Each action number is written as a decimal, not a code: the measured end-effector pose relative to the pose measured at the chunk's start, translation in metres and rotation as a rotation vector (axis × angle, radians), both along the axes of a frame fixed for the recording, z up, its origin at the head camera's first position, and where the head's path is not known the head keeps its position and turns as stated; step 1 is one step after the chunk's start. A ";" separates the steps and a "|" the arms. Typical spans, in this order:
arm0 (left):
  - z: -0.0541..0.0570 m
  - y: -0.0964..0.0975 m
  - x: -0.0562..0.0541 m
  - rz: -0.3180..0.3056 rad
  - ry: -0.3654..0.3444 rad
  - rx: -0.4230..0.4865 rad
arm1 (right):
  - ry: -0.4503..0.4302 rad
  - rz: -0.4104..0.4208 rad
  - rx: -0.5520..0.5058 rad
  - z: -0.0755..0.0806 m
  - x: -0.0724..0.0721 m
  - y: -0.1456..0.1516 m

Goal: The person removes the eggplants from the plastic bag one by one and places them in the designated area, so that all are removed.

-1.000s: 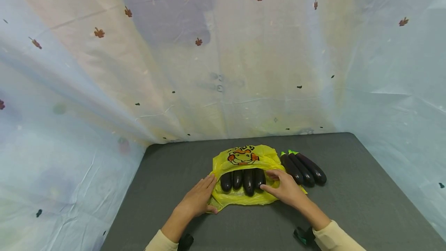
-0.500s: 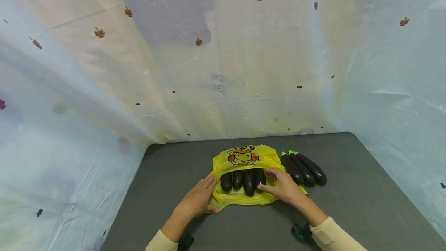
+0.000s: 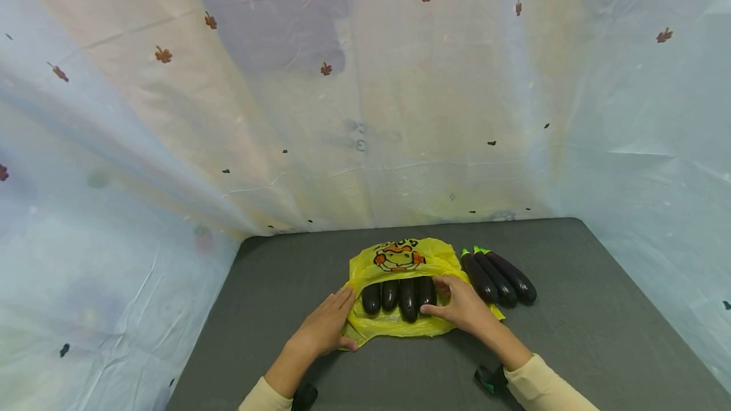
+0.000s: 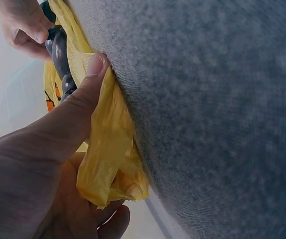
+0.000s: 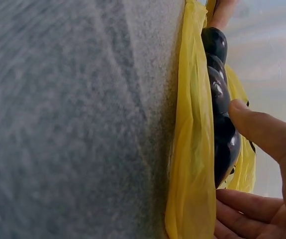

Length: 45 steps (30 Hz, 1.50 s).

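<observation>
A yellow plastic bag (image 3: 436, 259) with an orange and black cartoon print lies with its mouth toward me. Several dark eggplants (image 3: 407, 300) lie side by side in it, their rounded ends showing and their far ends hidden. My left hand (image 3: 324, 322) holds the bag's left edge, its thumb on the yellow film (image 4: 110, 154) in the left wrist view. At the right end of the row, my right hand (image 3: 465, 306) grips the outermost eggplant (image 5: 226, 157), thumb on top and fingers along its side.
Three more eggplants (image 3: 505, 279) with green stem ends lie on the grey table (image 3: 577, 309), just right of the bag. A pale printed sheet (image 3: 365, 176) hangs behind the table and along both sides.
My right hand has shifted slightly left, its thumb farther over the outermost eggplant. The left hand, the bag and the other eggplants look unmoved.
</observation>
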State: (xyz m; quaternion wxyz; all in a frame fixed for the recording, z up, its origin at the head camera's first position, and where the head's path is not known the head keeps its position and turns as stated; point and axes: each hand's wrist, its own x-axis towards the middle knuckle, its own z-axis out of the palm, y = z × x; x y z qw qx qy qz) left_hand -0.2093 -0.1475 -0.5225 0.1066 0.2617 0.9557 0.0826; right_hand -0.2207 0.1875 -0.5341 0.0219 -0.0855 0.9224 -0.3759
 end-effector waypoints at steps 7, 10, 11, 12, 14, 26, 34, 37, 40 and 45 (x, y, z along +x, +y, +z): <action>-0.001 0.000 0.000 -0.003 0.000 -0.002 | 0.002 0.001 0.028 0.001 0.000 -0.002; -0.001 0.000 0.000 -0.002 0.001 -0.003 | -0.001 0.006 0.025 0.002 0.001 -0.003; -0.001 0.000 0.000 -0.003 0.001 -0.005 | -0.002 0.007 0.022 0.002 0.001 -0.003; -0.001 0.000 0.000 -0.003 0.001 -0.006 | 0.001 0.009 0.023 0.002 0.001 -0.003; -0.001 0.000 0.000 -0.003 -0.001 -0.006 | 0.006 0.012 0.022 0.002 0.001 -0.003; -0.003 -0.001 -0.001 0.004 0.000 0.000 | 0.035 0.024 0.026 0.005 0.010 0.000; -0.003 -0.001 -0.002 0.001 0.007 -0.008 | 0.014 0.016 0.017 0.012 0.021 0.005; -0.005 -0.001 -0.002 0.001 0.006 -0.014 | 0.013 0.017 -0.001 0.014 0.024 0.008; -0.005 -0.001 -0.002 0.004 0.002 -0.014 | 0.013 0.021 -0.025 0.016 0.027 0.011; -0.005 -0.001 -0.001 0.008 -0.007 -0.015 | 0.007 0.027 -0.047 0.017 0.030 0.016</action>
